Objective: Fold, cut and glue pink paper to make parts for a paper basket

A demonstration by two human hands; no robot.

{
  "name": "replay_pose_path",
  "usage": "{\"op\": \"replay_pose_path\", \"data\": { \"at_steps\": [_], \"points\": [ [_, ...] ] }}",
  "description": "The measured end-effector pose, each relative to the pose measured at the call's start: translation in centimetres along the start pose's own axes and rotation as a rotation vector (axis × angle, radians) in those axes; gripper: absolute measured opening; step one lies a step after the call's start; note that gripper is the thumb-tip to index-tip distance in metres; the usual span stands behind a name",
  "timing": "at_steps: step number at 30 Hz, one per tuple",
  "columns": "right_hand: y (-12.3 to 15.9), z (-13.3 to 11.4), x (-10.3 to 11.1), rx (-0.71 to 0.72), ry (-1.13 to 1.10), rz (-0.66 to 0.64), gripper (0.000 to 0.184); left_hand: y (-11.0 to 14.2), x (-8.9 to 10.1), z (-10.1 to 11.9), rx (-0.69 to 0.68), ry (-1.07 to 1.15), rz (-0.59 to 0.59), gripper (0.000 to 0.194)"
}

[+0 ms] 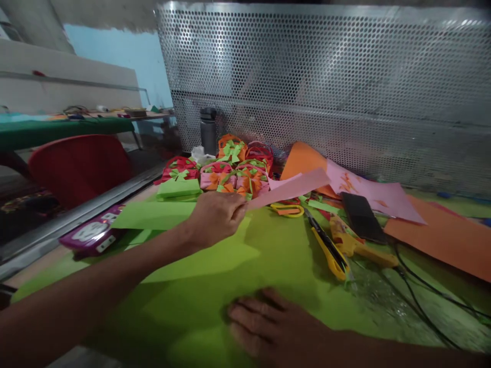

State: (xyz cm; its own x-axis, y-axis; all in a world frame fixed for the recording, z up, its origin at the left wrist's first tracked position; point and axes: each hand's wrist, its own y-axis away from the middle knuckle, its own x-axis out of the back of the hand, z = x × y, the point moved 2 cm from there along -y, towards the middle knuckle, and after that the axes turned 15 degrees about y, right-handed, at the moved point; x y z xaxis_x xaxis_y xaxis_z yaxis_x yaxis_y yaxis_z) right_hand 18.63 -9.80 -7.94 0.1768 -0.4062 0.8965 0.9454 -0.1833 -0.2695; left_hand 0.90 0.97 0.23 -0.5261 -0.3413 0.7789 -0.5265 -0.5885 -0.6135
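My left hand [215, 217] is closed in a pinch on a long pink paper strip [291, 188], held up over the table and pointing right. My right hand [268, 322] lies flat with fingers stretched out on a large green paper sheet [215, 266] near the front edge. Yellow scissors [287, 209] lie just under the strip's far end. A yellow utility knife [329, 248] lies to the right of the green sheet.
A pile of small paper baskets [226, 171] in pink, orange, red and green sits at the back, beside a dark bottle [208, 130]. Pink sheets [368, 191], orange sheets [445, 237], a black phone [362, 217], a glue gun [360, 245] and cables lie right. A perforated metal panel [326, 87] stands behind.
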Motion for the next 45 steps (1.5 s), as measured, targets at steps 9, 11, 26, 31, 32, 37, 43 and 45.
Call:
{"op": "replay_pose_path", "data": {
  "at_steps": [9,11,26,31,32,37,43,45],
  "points": [
    [-2.4,9.1,-2.2,-0.498,-0.167,-0.498,0.067,0.5,0.4,-1.6,-0.03,0.093,0.187,0.023],
    [-1.3,10.5,-2.6,-0.635,-0.1,-0.521,0.063,0.6,0.8,-2.1,-0.011,0.1,0.218,0.025],
    [-5.0,11.0,-3.6,-0.683,-0.16,-0.524,0.06,1.0,1.2,-2.4,0.019,0.116,0.278,0.029],
    [-2.8,7.2,-3.0,-0.692,-0.116,-0.501,0.061,1.0,1.2,-2.4,-0.016,0.073,0.285,0.028],
    [-2.6,5.2,-2.8,-0.591,-0.152,-0.473,0.067,1.1,1.1,-2.3,-0.036,0.069,0.274,0.026],
    [-1.2,1.5,-1.3,-0.36,-0.291,-0.345,0.071,1.7,0.4,-1.6,-0.115,0.083,0.209,0.021],
    [0.6,7.0,0.0,-0.884,-0.093,-0.593,0.053,1.7,0.5,-1.1,-0.095,0.1,0.152,0.02],
    [0.0,5.2,0.0,-0.797,-0.13,-0.577,0.057,1.7,0.5,-1.2,-0.086,0.105,0.144,0.02]
  ]
}}
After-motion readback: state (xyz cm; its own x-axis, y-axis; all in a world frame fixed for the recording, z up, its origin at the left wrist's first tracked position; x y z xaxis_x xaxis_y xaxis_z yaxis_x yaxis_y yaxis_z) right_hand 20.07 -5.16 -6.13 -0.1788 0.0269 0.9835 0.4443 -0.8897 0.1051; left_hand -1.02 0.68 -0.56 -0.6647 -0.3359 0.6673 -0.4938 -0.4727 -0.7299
